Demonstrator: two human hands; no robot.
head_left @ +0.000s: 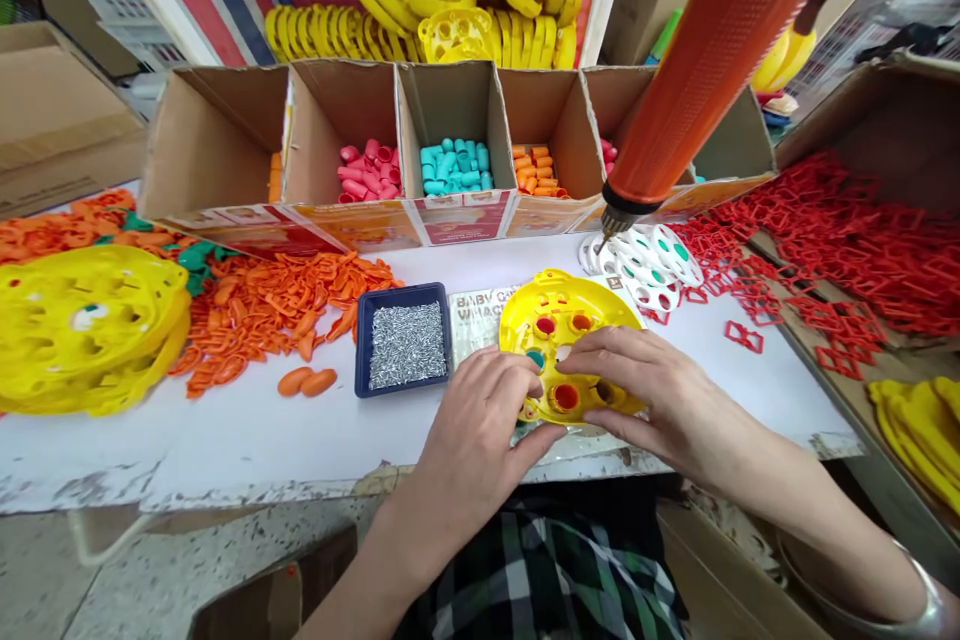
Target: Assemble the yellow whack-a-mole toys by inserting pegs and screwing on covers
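Observation:
In front of me a yellow plastic toy shell (525,305) lies hollow side up on a printed sheet. Red, orange and teal plastic caps sit in several of its round holes. My left hand (487,410) grips the shell's left near side, thumb along the front edge. My right hand (660,390) bends over the right side, fingertips inside the shell near its middle and thumb at the near rim. Whether a small part is under those fingertips is hidden. A dark blue tray (361,340) of small metal screws stands left of the shell.
An orange power screwdriver (675,90) hangs above the right side, tip near white discs (645,265). Behind is a cardboard divider box (360,220) of coloured caps. Orange pieces (262,310) and yellow shells (90,330) lie left; red frames (825,250) are heaped right.

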